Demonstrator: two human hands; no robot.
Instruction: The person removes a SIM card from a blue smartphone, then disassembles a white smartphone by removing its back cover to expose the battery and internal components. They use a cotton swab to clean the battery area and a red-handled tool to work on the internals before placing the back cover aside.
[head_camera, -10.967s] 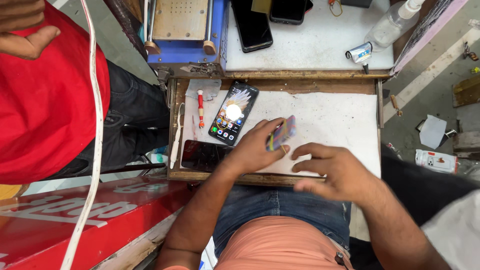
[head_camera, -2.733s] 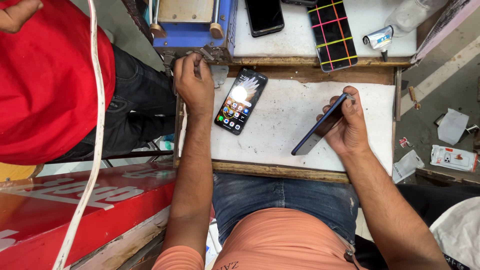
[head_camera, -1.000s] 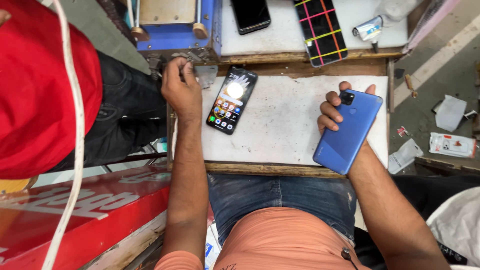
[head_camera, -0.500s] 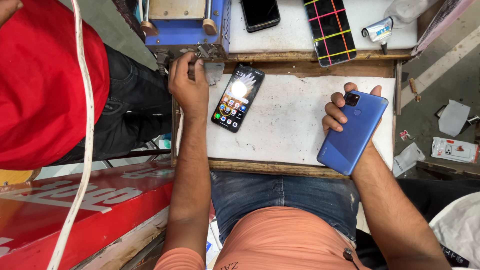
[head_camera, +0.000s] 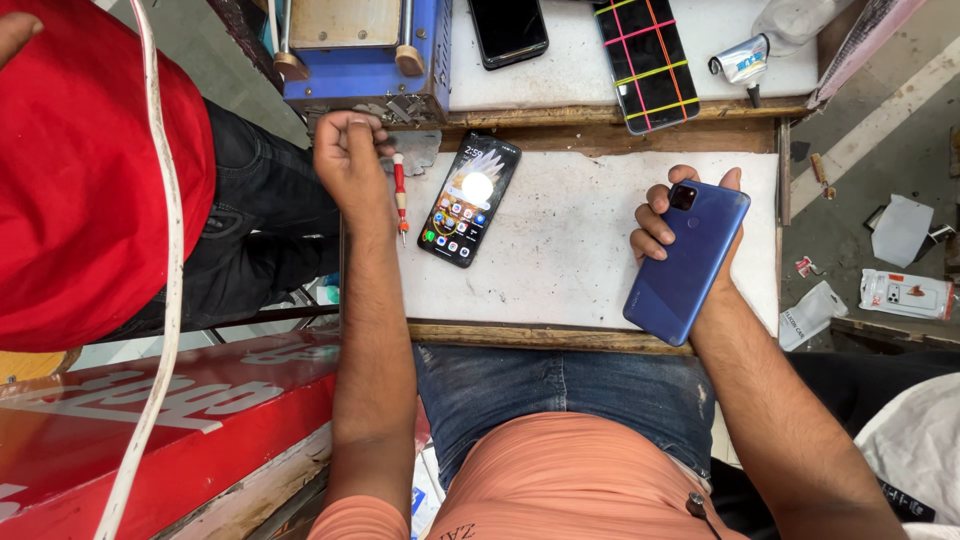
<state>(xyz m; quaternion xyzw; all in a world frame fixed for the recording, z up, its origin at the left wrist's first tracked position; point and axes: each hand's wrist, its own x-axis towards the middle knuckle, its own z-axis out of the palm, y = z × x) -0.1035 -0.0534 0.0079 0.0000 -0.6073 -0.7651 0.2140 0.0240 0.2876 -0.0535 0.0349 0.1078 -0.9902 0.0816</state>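
Unmoved, right hand (head_camera: 690, 235) grips blue phone (head_camera: 690, 262); left hand (head_camera: 348, 160) fisted beside screwdriver (head_camera: 400, 198), lit phone (head_camera: 470, 200).

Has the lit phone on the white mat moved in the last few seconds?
No. The lit phone lies as before, just right of the red screwdriver, below the blue machine.

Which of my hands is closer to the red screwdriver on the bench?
Left. Your left hand is right beside the red screwdriver, at its handle end. Your right hand is far across the white bench top, holding the blue phone.
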